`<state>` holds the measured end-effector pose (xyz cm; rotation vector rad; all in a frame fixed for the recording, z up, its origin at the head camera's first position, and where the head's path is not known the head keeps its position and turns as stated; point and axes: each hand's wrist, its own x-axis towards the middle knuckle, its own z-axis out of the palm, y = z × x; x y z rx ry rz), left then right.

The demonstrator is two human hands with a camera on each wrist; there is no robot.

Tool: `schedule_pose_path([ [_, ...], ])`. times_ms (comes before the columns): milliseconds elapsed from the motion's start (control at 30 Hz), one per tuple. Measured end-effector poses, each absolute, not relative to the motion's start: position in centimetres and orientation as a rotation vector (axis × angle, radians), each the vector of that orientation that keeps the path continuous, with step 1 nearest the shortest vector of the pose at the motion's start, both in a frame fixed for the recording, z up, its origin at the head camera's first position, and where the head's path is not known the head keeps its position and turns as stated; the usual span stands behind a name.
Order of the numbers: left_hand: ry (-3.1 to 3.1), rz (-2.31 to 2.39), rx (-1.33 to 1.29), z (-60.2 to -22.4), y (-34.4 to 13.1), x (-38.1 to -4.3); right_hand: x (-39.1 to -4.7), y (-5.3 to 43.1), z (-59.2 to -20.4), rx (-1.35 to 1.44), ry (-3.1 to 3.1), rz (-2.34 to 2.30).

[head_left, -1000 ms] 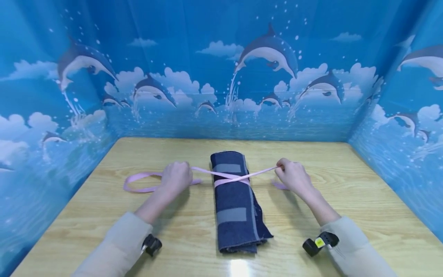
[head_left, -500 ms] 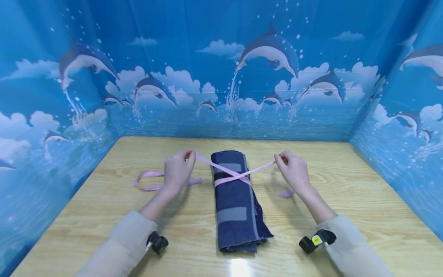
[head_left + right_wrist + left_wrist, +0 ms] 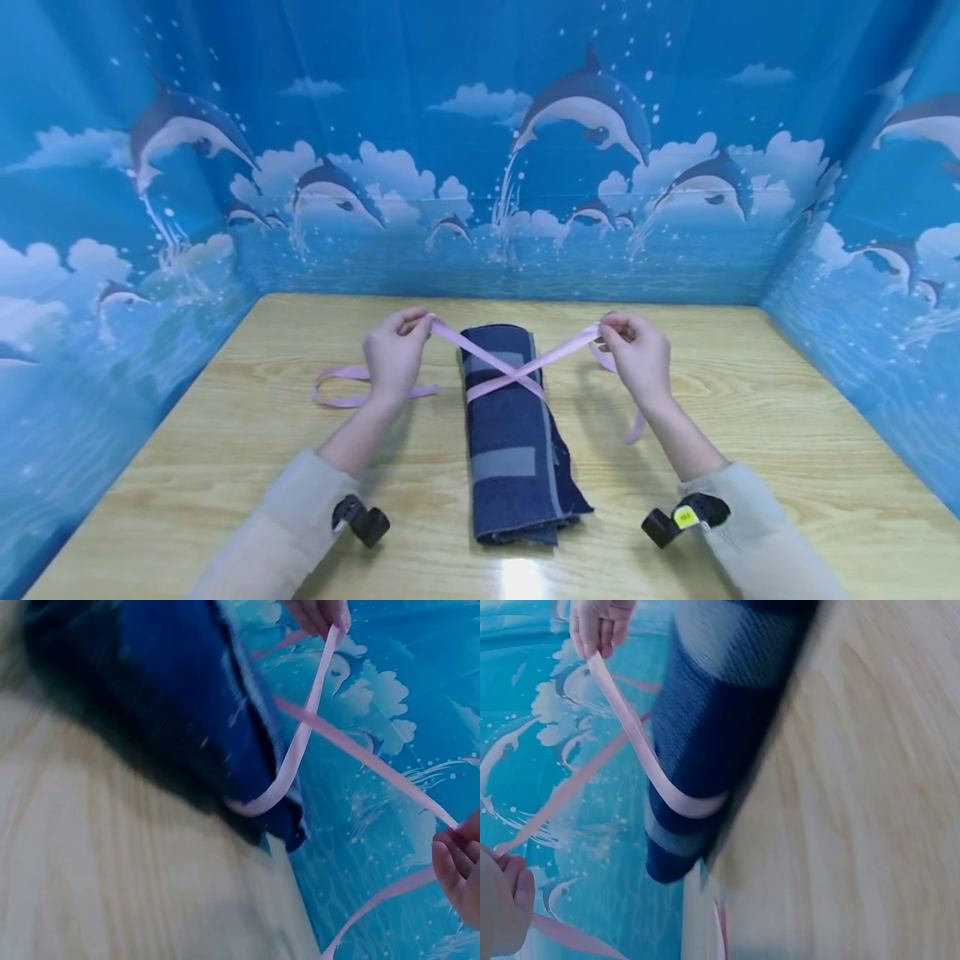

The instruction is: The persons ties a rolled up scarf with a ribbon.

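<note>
One roll of dark-blue cloth [image 3: 512, 429] lies lengthwise on the wood-grain desk [image 3: 750, 375], centre of the frame in the head view; two grey-blue patches [image 3: 504, 463] on its face, a loose frayed flap at its lower right corner. Pink ribbon [image 3: 514, 375] round the upper half, its two strands crossing over the top in an X. Left hand [image 3: 395, 354], left of the roll's upper end: grip pinching one strand, which runs straight down and right to the crossing. Right hand [image 3: 643, 358], right of the upper end: grip likewise pinching the other strand, this one slanting down and left. Both hands apart from the cloth, near level in the frame. At centre left, ribbon lies looped on the desk, partly hidden by the left wrist, its tip short of the roll. Right tail hangs from the right grip, partly hidden, tip showing beside the forearm. Pale sleeves [image 3: 757, 525] enter from lower left and lower right, a black device [image 3: 367, 523] at each cuff, the right one bearing a yellow label [image 3: 685, 517]. Blue dolphin-print backdrop [image 3: 375, 267] across the upper frame.
</note>
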<state>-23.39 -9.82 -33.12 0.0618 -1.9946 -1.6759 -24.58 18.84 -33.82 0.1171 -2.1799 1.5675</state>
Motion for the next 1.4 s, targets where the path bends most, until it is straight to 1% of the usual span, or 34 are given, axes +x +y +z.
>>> schedule_pose_path([
  [100, -1.901, -1.885, 0.055, -32.6, -9.4, -23.7, -24.6, 18.6, -33.3, 0.084, -2.117, 1.692],
  [200, -1.818, -1.988, 0.006, -32.2, -8.9, -23.9, -24.7, 18.4, -33.0, 0.091, -2.083, 1.727],
  [333, -1.784, -1.989, -0.026, -31.9, -8.6, -23.9, -24.6, 18.1, -32.7, 0.125, -2.056, 1.745],
  [567, -1.751, -2.036, 0.004, -32.0, -8.5, -24.0, -24.6, 17.7, -32.3, 0.117, -1.991, 1.859],
  [833, -1.84, -2.031, -0.035, -31.4, -8.3, -23.7, -24.5, 17.3, -31.2, 0.127, -1.885, 2.126],
  [1033, -1.78, -2.13, -0.049, -31.1, -8.0, -23.7, -24.4, 17.5, -30.2, 0.111, -1.808, 2.397],
  [1200, -1.778, -2.209, -0.071, -30.8, -7.6, -23.6, -24.4, 17.8, -29.7, 0.16, -1.789, 2.562],
  [1400, -1.907, -2.221, -0.104, -30.3, -7.5, -23.5, -24.5, 18.1, -29.5, 0.278, -1.806, 2.613],
])
